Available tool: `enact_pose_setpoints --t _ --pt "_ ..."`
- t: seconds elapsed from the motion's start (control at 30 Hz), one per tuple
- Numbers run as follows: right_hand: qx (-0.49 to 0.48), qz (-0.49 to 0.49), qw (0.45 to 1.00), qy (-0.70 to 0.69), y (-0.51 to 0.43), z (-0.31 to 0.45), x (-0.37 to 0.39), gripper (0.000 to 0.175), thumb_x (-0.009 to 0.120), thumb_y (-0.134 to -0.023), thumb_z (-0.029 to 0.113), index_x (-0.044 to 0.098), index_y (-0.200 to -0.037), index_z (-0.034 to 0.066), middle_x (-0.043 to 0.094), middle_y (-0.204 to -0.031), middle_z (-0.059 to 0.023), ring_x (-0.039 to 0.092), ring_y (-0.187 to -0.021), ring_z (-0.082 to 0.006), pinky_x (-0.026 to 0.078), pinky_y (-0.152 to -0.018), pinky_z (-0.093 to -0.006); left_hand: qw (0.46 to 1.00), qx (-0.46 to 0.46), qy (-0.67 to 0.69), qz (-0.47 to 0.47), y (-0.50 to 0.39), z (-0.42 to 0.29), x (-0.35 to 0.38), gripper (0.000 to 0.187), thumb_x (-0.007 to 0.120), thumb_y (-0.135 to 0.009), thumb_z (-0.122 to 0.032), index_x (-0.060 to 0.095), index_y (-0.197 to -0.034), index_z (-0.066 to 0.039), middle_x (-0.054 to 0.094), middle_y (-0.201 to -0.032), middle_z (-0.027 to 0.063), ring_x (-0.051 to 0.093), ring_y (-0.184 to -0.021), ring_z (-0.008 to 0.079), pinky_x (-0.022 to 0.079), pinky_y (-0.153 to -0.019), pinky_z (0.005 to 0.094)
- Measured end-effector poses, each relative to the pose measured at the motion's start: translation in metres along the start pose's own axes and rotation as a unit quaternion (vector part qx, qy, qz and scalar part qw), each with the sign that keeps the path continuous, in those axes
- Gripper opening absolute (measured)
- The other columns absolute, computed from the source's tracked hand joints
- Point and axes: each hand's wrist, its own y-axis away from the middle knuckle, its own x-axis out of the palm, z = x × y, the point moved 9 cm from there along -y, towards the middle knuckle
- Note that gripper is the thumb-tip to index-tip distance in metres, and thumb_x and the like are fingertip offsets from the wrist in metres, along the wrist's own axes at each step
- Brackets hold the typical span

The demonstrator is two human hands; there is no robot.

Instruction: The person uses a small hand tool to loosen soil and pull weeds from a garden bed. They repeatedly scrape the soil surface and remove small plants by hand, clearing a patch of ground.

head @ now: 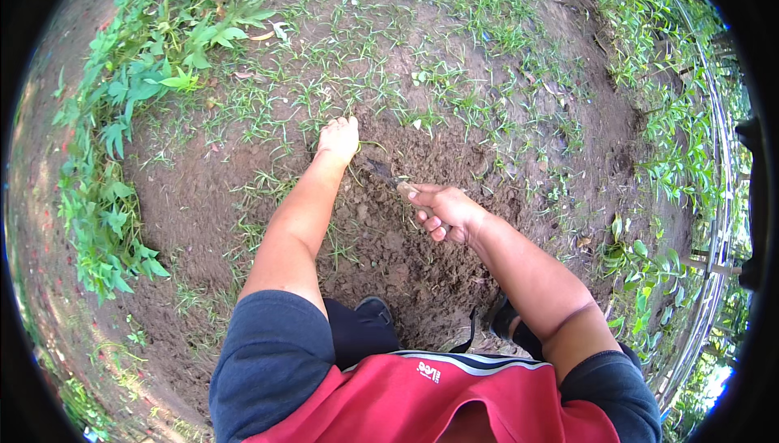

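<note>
My right hand (447,212) grips the wooden handle (409,192) of a short digging tool. Its dark, soil-covered blade (382,170) points left and away from me, low over the broken brown soil (401,260). The exact blade shape is hard to make out. Farther forward and to the left, my left hand (339,139) reaches down at the edge of the grass with its fingers curled under. A thin yellowish-green stem (354,166) shows close beside it. Whatever lies under those fingers is hidden.
Short grass (377,72) grows in tufts across the ground ahead. Leafy vines (122,199) run along the left, and green plants (663,96) line the right beside long rails (715,139). My dark shoes (374,309) stand at the near edge of the loosened soil.
</note>
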Motion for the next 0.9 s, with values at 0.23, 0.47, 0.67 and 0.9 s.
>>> enact_pose_setpoints --t 0.23,0.47,0.67,0.9 --pt "0.02 -0.003 0.996 -0.083 -0.03 0.004 0.026 0.018 0.048 -0.096 0.021 0.048 -0.114 0.0204 0.042 -0.064 0.0046 0.03 -0.042 -0.0025 0.024 -0.036 -0.0183 0.997 -0.026 0.027 0.067 -0.011 0.003 -0.002 0.027 0.042 -0.087 -0.012 0.058 -0.106 -0.001 0.064 -0.106 0.0182 0.062 -0.102 0.0312 0.048 -0.086 0.0411" --pt "-0.088 -0.048 0.991 0.085 -0.068 -0.028 0.024 0.051 0.048 -0.096 0.023 0.031 -0.144 0.0173 0.053 -0.072 -0.0025 0.047 -0.047 -0.0145 0.043 -0.043 -0.032 0.996 -0.055 0.058 0.033 0.001 0.009 -0.01 0.028 0.048 -0.083 -0.014 0.06 -0.108 -0.006 0.064 -0.108 0.0154 0.062 -0.102 0.0311 0.048 -0.088 0.0395" --pt "-0.188 -0.213 0.846 0.451 -0.066 -0.027 0.004 0.056 0.053 -0.092 0.026 0.03 -0.143 0.0189 0.06 -0.118 -0.0199 0.06 -0.106 -0.0324 0.044 -0.095 -0.0351 0.982 -0.127 0.137 -0.012 0.014 0.021 -0.026 0.03 0.05 -0.08 -0.01 0.059 -0.109 -0.007 0.064 -0.107 0.0174 0.061 -0.102 0.0329 0.047 -0.088 0.0412" --pt "-0.214 -0.222 0.865 0.396 -0.008 -0.007 -0.045 0.053 0.058 -0.09 0.024 0.039 -0.139 0.0156 0.057 -0.124 -0.0166 0.055 -0.116 -0.0273 0.04 -0.1 -0.0317 0.971 0.18 0.156 -0.011 0.085 -0.057 -0.02 0.02 0.045 -0.077 -0.001 0.046 -0.096 -0.005 0.06 -0.094 0.021 0.059 -0.092 0.0393 0.046 -0.078 0.0491"
